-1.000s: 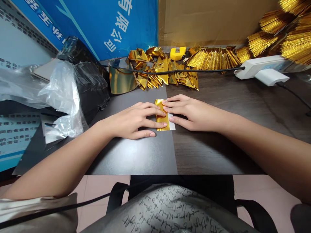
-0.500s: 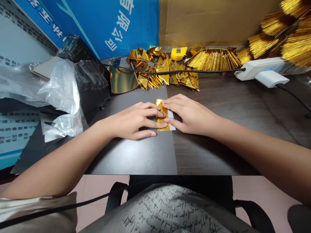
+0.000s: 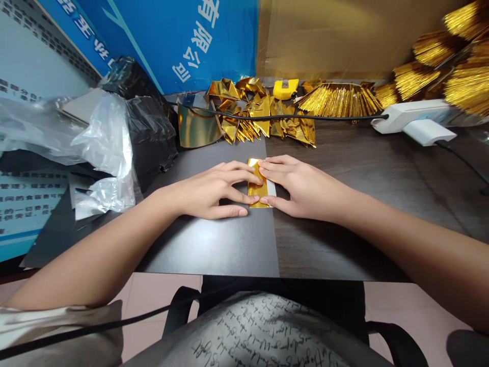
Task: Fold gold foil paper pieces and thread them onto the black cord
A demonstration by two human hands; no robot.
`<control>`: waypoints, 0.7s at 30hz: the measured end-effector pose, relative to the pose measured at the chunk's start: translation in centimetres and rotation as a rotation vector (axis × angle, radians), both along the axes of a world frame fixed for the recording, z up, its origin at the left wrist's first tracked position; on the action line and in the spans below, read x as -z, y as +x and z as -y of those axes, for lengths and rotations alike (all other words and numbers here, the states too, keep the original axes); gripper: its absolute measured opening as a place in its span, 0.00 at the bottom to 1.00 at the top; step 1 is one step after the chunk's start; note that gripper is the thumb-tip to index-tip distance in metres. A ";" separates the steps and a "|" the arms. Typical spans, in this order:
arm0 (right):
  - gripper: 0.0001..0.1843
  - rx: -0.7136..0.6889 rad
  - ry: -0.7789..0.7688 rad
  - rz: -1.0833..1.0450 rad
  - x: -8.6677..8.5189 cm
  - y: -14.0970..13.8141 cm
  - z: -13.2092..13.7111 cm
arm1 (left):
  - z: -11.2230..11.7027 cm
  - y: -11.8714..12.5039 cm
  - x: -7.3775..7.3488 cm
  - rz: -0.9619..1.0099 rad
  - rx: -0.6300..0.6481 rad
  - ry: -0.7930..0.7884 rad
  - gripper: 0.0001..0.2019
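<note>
A small sheet of gold foil paper (image 3: 261, 191) lies folded on the desk, with a white strip showing along its right side. My left hand (image 3: 217, 191) rests flat beside and over it, fingers spread, with its fingertips pressing on the gold face. Its thumb lies on the dark mat (image 3: 214, 250). From the right, my right hand (image 3: 300, 188) reaches over the white strip, palm down and fingers stretched out. Its fingertips touch the paper's upper part and its thumb the lower part. Parts of the paper are hidden under the fingers.
Folded gold foil pieces (image 3: 262, 114) lie behind the hands, near a yellow tape measure (image 3: 285, 89) and a pleated gold fan (image 3: 340, 101). A black cable (image 3: 324, 118) runs to a white power strip (image 3: 414, 113). Plastic bags (image 3: 114, 148) sit at left.
My right hand's fingertips and thumb have shifted slightly over the paper, and less of the white strip shows. My left hand keeps pressing in place. The view has moved a little.
</note>
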State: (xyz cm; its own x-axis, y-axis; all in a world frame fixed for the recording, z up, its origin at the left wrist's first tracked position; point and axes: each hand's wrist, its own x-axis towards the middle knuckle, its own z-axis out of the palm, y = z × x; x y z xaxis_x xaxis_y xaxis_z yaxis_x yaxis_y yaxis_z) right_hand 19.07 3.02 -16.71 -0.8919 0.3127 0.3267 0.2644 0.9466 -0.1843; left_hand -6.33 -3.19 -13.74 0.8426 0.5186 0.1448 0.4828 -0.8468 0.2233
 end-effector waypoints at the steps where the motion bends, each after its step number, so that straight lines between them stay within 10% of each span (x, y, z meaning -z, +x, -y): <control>1: 0.28 0.002 -0.013 0.005 -0.1 0.0 0.0 | -0.1 0.0 0.0 0.005 -0.008 0.012 0.16; 10: 0.30 0.034 -0.016 0.047 -0.1 0.0 0.2 | -0.3 -0.7 0.2 -0.022 -0.118 0.144 0.17; 21: 0.29 0.017 -0.022 0.033 0.1 0.0 0.0 | 0.9 0.4 -1.5 -0.004 0.026 -0.091 0.16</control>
